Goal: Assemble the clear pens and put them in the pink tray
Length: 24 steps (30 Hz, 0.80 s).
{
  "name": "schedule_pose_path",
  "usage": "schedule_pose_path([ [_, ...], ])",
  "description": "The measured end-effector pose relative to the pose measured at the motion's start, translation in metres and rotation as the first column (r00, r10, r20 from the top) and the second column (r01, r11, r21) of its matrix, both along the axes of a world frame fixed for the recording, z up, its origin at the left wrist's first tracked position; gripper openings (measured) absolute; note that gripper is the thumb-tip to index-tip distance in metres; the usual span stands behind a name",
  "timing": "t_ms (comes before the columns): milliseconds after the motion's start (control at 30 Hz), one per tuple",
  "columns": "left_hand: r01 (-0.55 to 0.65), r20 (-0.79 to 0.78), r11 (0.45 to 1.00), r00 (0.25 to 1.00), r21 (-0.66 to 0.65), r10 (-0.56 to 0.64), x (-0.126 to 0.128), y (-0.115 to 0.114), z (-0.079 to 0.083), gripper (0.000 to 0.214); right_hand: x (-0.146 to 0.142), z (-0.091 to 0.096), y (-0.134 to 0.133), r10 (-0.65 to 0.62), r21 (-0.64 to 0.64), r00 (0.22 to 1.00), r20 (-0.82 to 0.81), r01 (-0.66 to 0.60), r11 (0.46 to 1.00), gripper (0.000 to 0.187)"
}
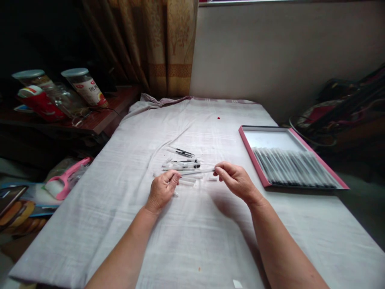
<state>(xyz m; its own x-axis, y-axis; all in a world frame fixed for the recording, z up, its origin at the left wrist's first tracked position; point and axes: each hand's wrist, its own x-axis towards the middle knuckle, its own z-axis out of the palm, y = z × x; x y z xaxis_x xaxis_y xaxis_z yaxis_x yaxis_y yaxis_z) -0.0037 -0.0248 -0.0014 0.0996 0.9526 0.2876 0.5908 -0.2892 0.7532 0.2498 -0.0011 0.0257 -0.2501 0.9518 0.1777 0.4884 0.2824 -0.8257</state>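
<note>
A slim, greyish see-through pen (197,172) spans the gap between my two hands above the table. My left hand (164,189) pinches its left end between thumb and fingers. At the other end, the fingertips of my right hand (236,180) are closed on it. Whether the pen is whole or only a barrel with a refill, I cannot tell. Just beyond and under it lie loose pen parts: dark refills (185,153), clear barrels with black ends (183,165) and a short clear cap (213,179).
To the right, a pink-edged box (264,170) holds a row of several clear pens (296,166). A small red piece (218,118) lies far back on the white tablecloth (105,224). Jars (87,88) stand on a side table at left, above a pink-handled tool (67,178).
</note>
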Motion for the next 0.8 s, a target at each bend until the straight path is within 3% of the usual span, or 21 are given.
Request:
schedule_pose_path([
  [200,0.008,0.18,1.0,0.984,-0.029,-0.003,0.014,-0.004,-0.005,0.018,0.006,-0.011,-0.019,-0.071,-0.06,0.996,-0.05,0.068,0.996,0.031],
  [467,0.078,0.172,0.996,0.982,0.035,-0.083,0.05,-0.007,-0.005,0.014,0.032,-0.022,-0.033,-0.194,-0.2,0.944,-0.268,0.142,0.969,0.037],
  [600,0.13,0.092,0.992,0.987,-0.005,-0.129,0.076,0.005,-0.002,0.012,0.041,-0.03,-0.031,-0.263,-0.256,0.904,-0.339,0.18,0.95,0.045],
  [667,0.122,0.029,0.992,0.992,-0.017,-0.121,0.086,0.012,-0.003,0.022,0.048,-0.033,-0.028,-0.336,-0.254,0.875,-0.348,0.257,0.932,0.042],
  [800,0.127,-0.305,0.988,0.948,0.085,-0.096,0.099,0.021,-0.003,0.032,0.064,-0.034,-0.022,-0.507,-0.233,0.771,-0.386,0.45,0.862,0.043],
])
